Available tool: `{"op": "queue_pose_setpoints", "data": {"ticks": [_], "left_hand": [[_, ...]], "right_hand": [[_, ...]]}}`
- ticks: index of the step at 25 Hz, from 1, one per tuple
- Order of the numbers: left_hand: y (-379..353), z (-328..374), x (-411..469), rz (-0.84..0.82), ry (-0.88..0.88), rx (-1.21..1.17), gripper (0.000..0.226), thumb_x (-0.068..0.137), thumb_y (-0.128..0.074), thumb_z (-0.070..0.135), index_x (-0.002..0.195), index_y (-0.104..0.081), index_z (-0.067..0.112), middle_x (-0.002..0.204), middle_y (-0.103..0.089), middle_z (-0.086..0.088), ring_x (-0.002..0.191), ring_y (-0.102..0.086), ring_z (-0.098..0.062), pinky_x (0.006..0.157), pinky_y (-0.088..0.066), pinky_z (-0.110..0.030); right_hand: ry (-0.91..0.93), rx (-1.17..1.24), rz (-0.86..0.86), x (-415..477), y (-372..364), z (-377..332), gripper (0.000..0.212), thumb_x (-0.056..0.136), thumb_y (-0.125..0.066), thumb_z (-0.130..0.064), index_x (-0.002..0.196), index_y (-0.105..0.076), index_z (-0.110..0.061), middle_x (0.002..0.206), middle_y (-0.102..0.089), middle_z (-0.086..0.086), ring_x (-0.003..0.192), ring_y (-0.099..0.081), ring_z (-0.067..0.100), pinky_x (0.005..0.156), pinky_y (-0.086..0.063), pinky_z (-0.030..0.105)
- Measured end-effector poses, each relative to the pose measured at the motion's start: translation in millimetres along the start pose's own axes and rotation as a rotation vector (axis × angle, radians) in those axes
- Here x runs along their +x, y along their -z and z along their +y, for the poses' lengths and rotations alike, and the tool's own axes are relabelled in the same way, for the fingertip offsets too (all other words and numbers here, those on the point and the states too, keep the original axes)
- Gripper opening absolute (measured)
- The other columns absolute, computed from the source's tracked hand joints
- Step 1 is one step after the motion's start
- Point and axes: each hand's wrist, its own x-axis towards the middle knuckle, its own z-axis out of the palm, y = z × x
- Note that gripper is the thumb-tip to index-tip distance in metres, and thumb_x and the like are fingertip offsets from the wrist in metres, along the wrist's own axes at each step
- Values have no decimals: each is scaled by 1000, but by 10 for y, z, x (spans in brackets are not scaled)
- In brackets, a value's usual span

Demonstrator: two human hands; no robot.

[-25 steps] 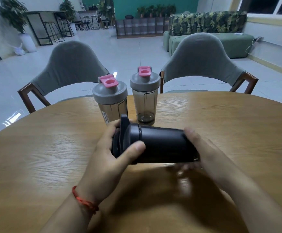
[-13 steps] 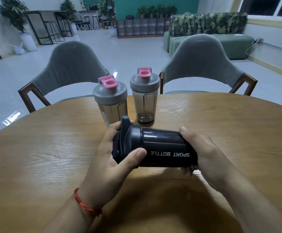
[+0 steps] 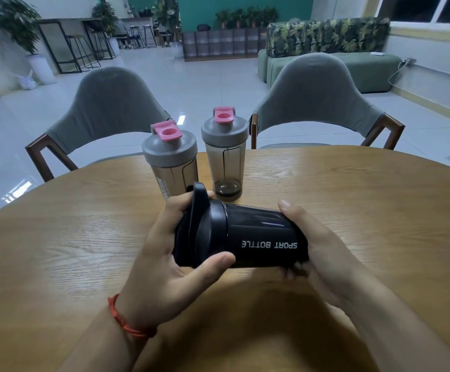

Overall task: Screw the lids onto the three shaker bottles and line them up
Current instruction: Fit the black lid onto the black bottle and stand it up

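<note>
At the centre of the frame a black bottle (image 3: 261, 237) lies on its side above the table (image 3: 366, 210), white "SPORT BOTTLE" lettering reading upside down. The left hand (image 3: 164, 264) wraps its black lid (image 3: 199, 232), thumb below and fingers over the top; the right hand (image 3: 317, 245) cups the bottle's base. Just behind, two smoky clear bottles stand upright and close together, each with a grey lid and pink cap: the left bottle (image 3: 171, 167) shows partly hidden writing, the right bottle (image 3: 226, 157) none readable. The round table is light wood. Beyond it stand two grey chairs (image 3: 111, 103), pale floor tiles, a green sofa (image 3: 366, 68) at upper right and potted plants (image 3: 17, 22) at upper left.
</note>
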Motion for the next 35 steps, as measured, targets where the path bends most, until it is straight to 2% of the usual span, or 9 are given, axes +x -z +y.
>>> {"op": "queue_pose_setpoints", "data": {"ticks": [3,5,8,10,14,18,25,30,35], "left_hand": [[52,98,88,87,129,-42,62,79,-79,45,136,-62,30,115,-79,8,106,-78,-16,82,-64,-32],[153,125,149,72,237,-83,58,73,-79,51,128,-67,39,113,-80,14,102,-79,-9,74,-64,-26],[275,105,153,12,361,-101,63,64,-87,56,124,-67,48,114,-82,10,101,-81,-13,71,-65,-29],[291,134,141,35,369,-110,69,65,-87,56,128,-61,50,115,-82,13,103,-81,-10,78,-66,-30],[487,217,152,236,323,-404,49,94,-64,34,142,-56,31,130,-80,2,121,-76,-20,93,-61,-43],[832,254,1,153,331,-343,44,105,-49,35,144,-62,20,137,-75,-11,130,-70,-30,98,-56,-56],[1642,189,-216,370,223,-107,32,104,-59,36,135,-68,37,130,-78,5,123,-73,-19,96,-61,-48],[2083,-119,-228,483,303,20,40,109,-63,14,126,-64,51,121,-74,30,115,-69,9,89,-57,-12],[2426,-625,-195,497,554,28,33,111,-57,24,140,-64,39,135,-70,18,127,-64,-2,111,-55,-44]], "right_hand": [[208,-55,51,34,-17,70,45,90,-71,-67,123,-73,-37,116,-80,-4,95,-80,11,74,-64,32],[453,-374,74,16,64,56,51,82,-83,-62,129,-66,-53,126,-73,-22,114,-73,1,89,-59,23],[711,-989,50,23,-2,138,77,76,-83,-68,146,-54,-52,131,-69,-27,116,-70,4,92,-57,33],[741,-1138,71,34,-141,157,83,82,-75,-73,156,-50,-46,135,-69,-22,117,-69,11,91,-58,39],[554,-577,-4,-27,-432,-29,62,89,-73,-64,147,-56,-55,126,-77,-21,113,-75,6,89,-60,32],[504,-218,-151,-43,-1003,-219,43,96,-71,-52,138,-66,-45,125,-79,-7,115,-77,18,92,-64,42],[530,-408,-176,248,-2106,-451,54,88,-84,-57,137,-63,-49,133,-72,-18,122,-68,2,94,-60,29],[571,-461,-106,730,-2806,-397,65,80,-96,-46,136,-62,-42,123,-75,-21,110,-69,-8,83,-53,9],[550,-455,-28,1460,-3312,-327,68,81,-97,-32,135,-57,-35,116,-67,-27,104,-66,-7,86,-53,11]]}}
